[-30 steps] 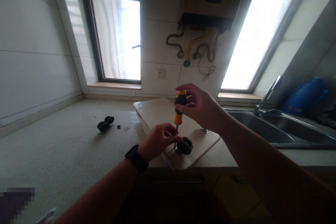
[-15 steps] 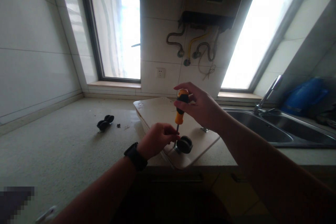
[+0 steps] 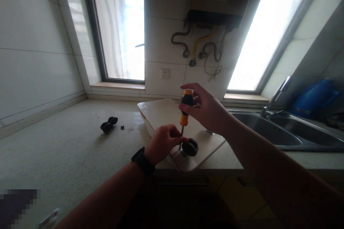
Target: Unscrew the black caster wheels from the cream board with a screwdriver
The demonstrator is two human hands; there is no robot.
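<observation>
Wrapped around the orange and black handle of a screwdriver (image 3: 184, 120) is my right hand (image 3: 200, 105). The screwdriver stands nearly upright, its shaft pointing down at the metal plate of a black caster wheel (image 3: 190, 147). My left hand (image 3: 165, 143), with a black watch on the wrist, pinches the lower shaft, fingertips close against the caster. The caster is on a white panel-like box (image 3: 161, 112) lying on the counter, near its front corner. Another metal fitting (image 3: 210, 132) shows on the panel, partly behind my right forearm. The screw under the tip is hidden.
Two loose black casters (image 3: 109, 125) lie on the counter (image 3: 80, 150) at left, beside a small dark bit (image 3: 122, 127). A double steel sink (image 3: 258, 128) with a tap (image 3: 274, 96) is at right, near a blue container (image 3: 313, 96). A water heater (image 3: 217, 0) hangs above.
My left hand has shifted slightly right, its fingertips now nearer the caster, and more of the shaft shows below them. The caster looks slightly turned. My right hand stays on the screwdriver.
</observation>
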